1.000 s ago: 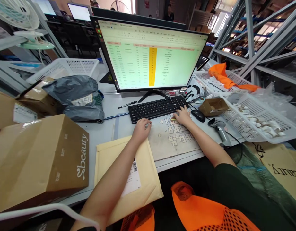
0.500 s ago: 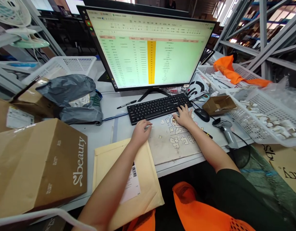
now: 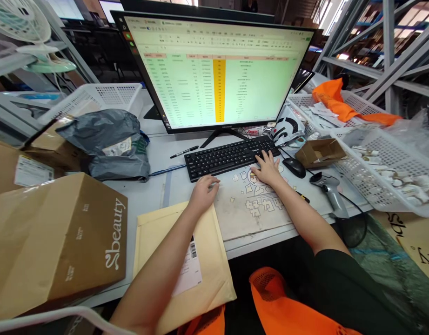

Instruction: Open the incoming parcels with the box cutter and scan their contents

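Observation:
My right hand (image 3: 268, 171) lies with its fingers spread, the fingertips on the right-hand keys of a black keyboard (image 3: 219, 160). Just below the keyboard's front left part rests my left hand (image 3: 204, 190), its fingers loosely bent, a gap between thumb and forefinger, and nothing visible in it. Under my left forearm is a yellow padded envelope (image 3: 214, 260) with a white barcode label, partly covered by the arm. Beneath my right hand and wrist spreads a printed desk mat (image 3: 235, 214). Behind the keyboard a monitor (image 3: 186, 93) shows a spreadsheet with one orange column.
Right of my right hand are a black mouse (image 3: 294, 167), a small open carton (image 3: 319, 152), a barcode scanner (image 3: 331, 193) and a white basket of small rolls (image 3: 378, 190). To the left stand a large cardboard box (image 3: 90, 237) and a grey plastic parcel (image 3: 106, 139). Pens lie beside the keyboard.
The view has shifted slightly. Both hands stay in nearly the same places, the right on the keyboard and the left below it.

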`<state>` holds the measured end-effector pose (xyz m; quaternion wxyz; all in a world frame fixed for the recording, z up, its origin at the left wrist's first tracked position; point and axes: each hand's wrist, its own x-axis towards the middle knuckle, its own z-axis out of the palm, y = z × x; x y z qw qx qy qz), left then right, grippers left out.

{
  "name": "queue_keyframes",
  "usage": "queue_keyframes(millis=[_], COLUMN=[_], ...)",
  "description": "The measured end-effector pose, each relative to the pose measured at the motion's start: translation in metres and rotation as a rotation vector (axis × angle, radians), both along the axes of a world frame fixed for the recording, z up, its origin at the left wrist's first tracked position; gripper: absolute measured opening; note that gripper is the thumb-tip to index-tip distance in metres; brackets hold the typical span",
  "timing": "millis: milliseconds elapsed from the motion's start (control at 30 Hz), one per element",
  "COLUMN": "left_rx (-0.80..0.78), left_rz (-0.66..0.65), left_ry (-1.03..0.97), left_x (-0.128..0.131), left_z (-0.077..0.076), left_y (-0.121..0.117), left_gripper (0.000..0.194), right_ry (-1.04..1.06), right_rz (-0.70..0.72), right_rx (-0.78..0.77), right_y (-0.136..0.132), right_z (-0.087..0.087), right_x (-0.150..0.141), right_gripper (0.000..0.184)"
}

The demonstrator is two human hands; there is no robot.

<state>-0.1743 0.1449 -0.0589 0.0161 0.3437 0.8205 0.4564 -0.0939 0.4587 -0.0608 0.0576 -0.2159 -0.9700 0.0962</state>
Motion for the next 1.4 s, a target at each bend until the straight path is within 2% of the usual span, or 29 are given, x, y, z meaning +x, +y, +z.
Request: queue_keyframes(millis=[267, 467, 567, 700, 767, 1033, 1267, 1400], left_rx=[-0.014, -0.011, -0.019, -0.030, -0.028, -0.026, -0.041, -0.039], left_rz=[-0.012, -0.017, -0.015, -0.013, -0.010, -0.008, -0.024, -0.021], left_ry=[-0.025, -0.007, 0.006, 0.002, -0.004, -0.034, -0.028, -0.030], left_x=[0.000, 0.002, 0.002, 0.002, 0.002, 0.003, 0.003, 0.004], left_z=[0.002, 0.004, 0.004, 0.003, 0.003, 0.004, 0.006, 0.008], left_y=[0.002, 0.001, -0.001, -0.001, -0.001, -0.002, -0.002, -0.002], left_gripper=[0.026, 0.024, 0.023, 0.022, 0.022, 0.022, 0.021, 0.022], right_ry=[0.012, 0.096, 0.160, 0.233, 0.261, 0.263, 0.187, 0.238], right_rz=[0.049, 0.065, 0.075, 0.104, 0.090, 0.041, 0.072, 0.048], right_rx=[0.044, -0.008, -0.061, -0.011, 0.006, -0.029, -0.092, -0.034], right_y=[-0.003, 0.007, 0.008, 0.005, 0.005, 0.007, 0.005, 0.004], right_z=[0.002, 0.008, 0.004, -0.002, -0.003, -0.002, -0.001, -0.001], right_x=[-0.001, -0.019, -0.025, -0.024, -0.023, -0.021, -0.021, -0.019], right_gripper=[0.071, 0.055, 0.058, 0.041, 0.039, 0.044, 0.067, 0.067])
